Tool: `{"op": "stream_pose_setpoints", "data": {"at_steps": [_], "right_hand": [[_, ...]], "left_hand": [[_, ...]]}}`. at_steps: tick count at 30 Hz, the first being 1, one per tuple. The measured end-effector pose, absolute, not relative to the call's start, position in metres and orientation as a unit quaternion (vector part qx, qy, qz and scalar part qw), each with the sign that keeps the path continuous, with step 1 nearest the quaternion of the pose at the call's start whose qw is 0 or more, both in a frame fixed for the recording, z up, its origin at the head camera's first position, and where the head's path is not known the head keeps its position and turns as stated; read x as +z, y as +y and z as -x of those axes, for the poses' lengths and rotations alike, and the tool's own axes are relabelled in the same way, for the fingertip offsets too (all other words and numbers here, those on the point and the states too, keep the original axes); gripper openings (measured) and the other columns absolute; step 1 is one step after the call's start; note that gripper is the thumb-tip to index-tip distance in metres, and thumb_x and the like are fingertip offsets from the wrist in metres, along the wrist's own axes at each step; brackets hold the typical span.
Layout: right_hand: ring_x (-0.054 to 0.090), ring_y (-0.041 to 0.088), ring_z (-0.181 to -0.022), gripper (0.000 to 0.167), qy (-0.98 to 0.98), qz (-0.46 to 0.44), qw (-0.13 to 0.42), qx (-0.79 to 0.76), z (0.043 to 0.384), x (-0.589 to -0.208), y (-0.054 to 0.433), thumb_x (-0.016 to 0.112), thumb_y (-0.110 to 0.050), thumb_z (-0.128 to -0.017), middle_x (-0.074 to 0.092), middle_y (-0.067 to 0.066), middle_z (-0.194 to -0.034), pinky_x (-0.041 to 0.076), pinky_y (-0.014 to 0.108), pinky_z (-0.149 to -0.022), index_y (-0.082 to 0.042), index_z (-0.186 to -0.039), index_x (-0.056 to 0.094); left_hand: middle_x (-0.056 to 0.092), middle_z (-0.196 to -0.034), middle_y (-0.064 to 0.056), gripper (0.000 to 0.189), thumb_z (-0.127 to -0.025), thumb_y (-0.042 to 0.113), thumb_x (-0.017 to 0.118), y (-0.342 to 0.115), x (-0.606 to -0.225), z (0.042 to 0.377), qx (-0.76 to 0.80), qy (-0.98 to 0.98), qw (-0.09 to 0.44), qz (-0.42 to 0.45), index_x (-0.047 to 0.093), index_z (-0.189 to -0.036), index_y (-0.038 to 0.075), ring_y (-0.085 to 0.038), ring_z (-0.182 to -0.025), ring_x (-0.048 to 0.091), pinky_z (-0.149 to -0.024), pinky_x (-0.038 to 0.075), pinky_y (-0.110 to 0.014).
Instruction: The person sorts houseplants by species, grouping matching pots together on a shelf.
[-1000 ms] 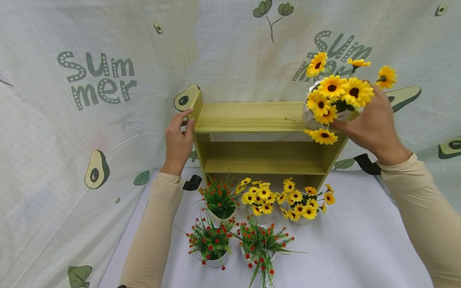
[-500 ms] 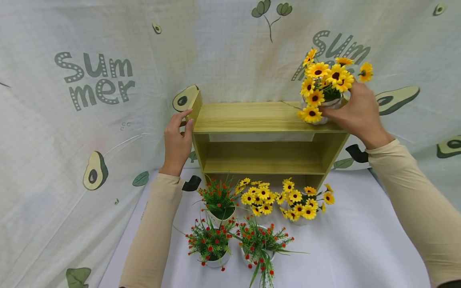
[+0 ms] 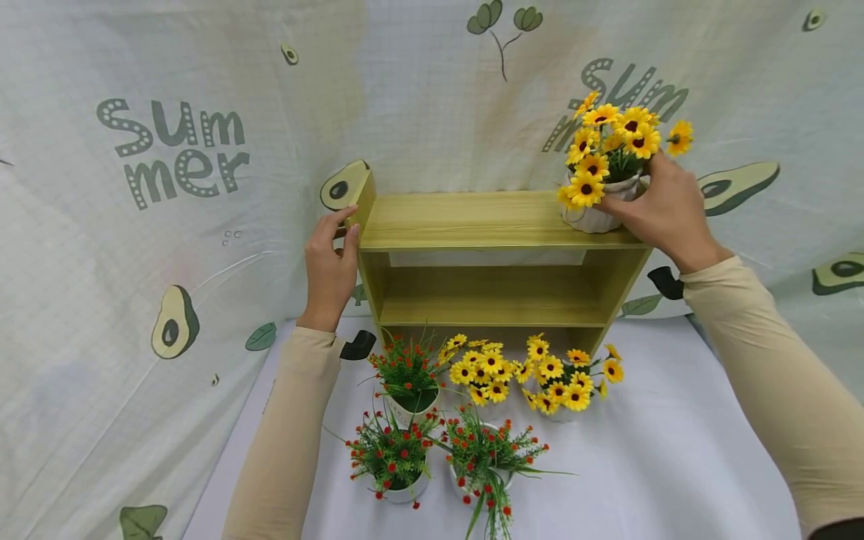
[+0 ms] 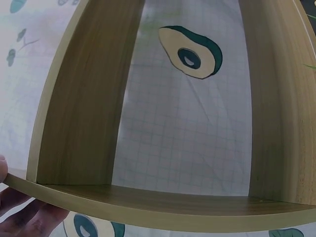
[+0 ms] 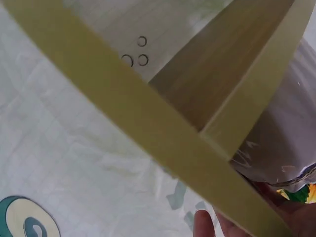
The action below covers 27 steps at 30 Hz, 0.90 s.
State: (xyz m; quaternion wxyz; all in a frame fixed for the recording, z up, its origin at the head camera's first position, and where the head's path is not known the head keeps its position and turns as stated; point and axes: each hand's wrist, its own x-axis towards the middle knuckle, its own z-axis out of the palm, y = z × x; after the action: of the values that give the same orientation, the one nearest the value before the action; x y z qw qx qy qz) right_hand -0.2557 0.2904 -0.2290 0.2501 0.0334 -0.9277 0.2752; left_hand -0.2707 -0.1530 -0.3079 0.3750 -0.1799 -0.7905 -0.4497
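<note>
My right hand (image 3: 664, 214) grips a pot of artificial sunflowers (image 3: 590, 219) by its side. The white pot is upright at the right end of the top board of a light wooden shelf (image 3: 466, 217), its base at board level. In the right wrist view, the pot (image 5: 281, 138) sits beside the shelf's side panel (image 5: 148, 123), with part of the hand below. At the shelf's upper left corner, my left hand (image 3: 331, 274) pinches the side panel. The left wrist view has its fingers (image 4: 37, 219) on the panel's outer side and the thumb at its edge.
Before the shelf, two sunflower pots (image 3: 482, 371) (image 3: 570, 382) and three red-flowered plants (image 3: 410, 379) (image 3: 394, 454) (image 3: 482, 454) stand on the white cloth (image 3: 648, 450). An avocado-print curtain (image 3: 432, 97) hangs close behind the shelf.
My right hand has brought the sunflower pot left and down onto the right end of the top board, and the pot has come upright. The left hand has stayed on the side panel.
</note>
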Motion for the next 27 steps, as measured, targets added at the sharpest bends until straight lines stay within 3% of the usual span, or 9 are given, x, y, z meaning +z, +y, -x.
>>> {"op": "stream_pose_setpoints", "data": {"at_steps": [8, 13, 16, 20, 23, 27], "right_hand": [[0.054, 0.065, -0.107, 0.101, -0.947, -0.01, 0.242, 0.211, 0.259, -0.231, 0.297, 0.07, -0.063, -0.093, 0.059, 0.047, -0.113, 0.042, 0.072, -0.09, 0.014, -0.151, 0.039], [0.053, 0.063, -0.097, 0.096, -0.948, -0.017, 0.263, 0.181, 0.26, -0.233, 0.3, 0.067, -0.068, -0.093, 0.053, 0.037, -0.087, 0.04, 0.07, -0.081, 0.019, -0.128, 0.051], [0.054, 0.06, -0.094, 0.084, -0.944, -0.028, 0.283, 0.168, 0.259, -0.236, 0.301, 0.069, -0.065, -0.094, 0.053, 0.034, -0.088, 0.04, 0.069, -0.076, 0.017, -0.111, 0.055], [0.053, 0.056, -0.092, 0.078, -0.939, -0.04, 0.31, 0.141, 0.254, -0.241, 0.299, 0.071, -0.061, -0.094, 0.053, 0.033, -0.092, 0.04, 0.067, -0.074, 0.014, -0.103, 0.054], [0.054, 0.056, -0.096, 0.079, -0.933, -0.042, 0.335, 0.127, 0.246, -0.247, 0.295, 0.074, -0.058, -0.092, 0.057, 0.035, -0.098, 0.042, 0.069, -0.08, 0.016, -0.113, 0.056], [0.054, 0.059, -0.114, 0.083, -0.922, -0.036, 0.362, 0.134, 0.233, -0.256, 0.293, 0.081, -0.046, -0.09, 0.059, 0.04, -0.122, 0.041, 0.072, -0.095, 0.014, -0.139, 0.053]], "left_hand": [[0.068, -0.121, -0.021, 0.031, -0.108, 0.01, 0.061, -0.153, -0.308, 0.27, -0.451, -0.79, 0.374, 0.181, 0.068, -0.137, 0.002, -0.036, -0.108, 0.069, -0.071, 0.047, -0.015], [0.068, -0.127, -0.02, 0.031, -0.108, 0.011, 0.062, -0.153, -0.307, 0.269, -0.456, -0.788, 0.374, 0.178, 0.068, -0.137, 0.002, -0.037, -0.109, 0.068, -0.071, 0.046, -0.014], [0.068, -0.129, -0.019, 0.031, -0.108, 0.01, 0.062, -0.153, -0.307, 0.269, -0.457, -0.787, 0.373, 0.178, 0.068, -0.138, 0.002, -0.037, -0.11, 0.068, -0.071, 0.046, -0.013], [0.068, -0.129, -0.02, 0.032, -0.108, 0.01, 0.061, -0.153, -0.308, 0.269, -0.458, -0.788, 0.372, 0.179, 0.067, -0.138, 0.002, -0.036, -0.11, 0.068, -0.071, 0.046, -0.012], [0.068, -0.128, -0.02, 0.032, -0.108, 0.009, 0.062, -0.154, -0.308, 0.269, -0.455, -0.788, 0.373, 0.179, 0.067, -0.138, 0.002, -0.036, -0.11, 0.069, -0.072, 0.046, -0.012], [0.069, -0.125, -0.02, 0.031, -0.108, 0.01, 0.062, -0.154, -0.308, 0.27, -0.451, -0.789, 0.377, 0.18, 0.068, -0.137, 0.001, -0.036, -0.108, 0.069, -0.072, 0.046, -0.013]]}}
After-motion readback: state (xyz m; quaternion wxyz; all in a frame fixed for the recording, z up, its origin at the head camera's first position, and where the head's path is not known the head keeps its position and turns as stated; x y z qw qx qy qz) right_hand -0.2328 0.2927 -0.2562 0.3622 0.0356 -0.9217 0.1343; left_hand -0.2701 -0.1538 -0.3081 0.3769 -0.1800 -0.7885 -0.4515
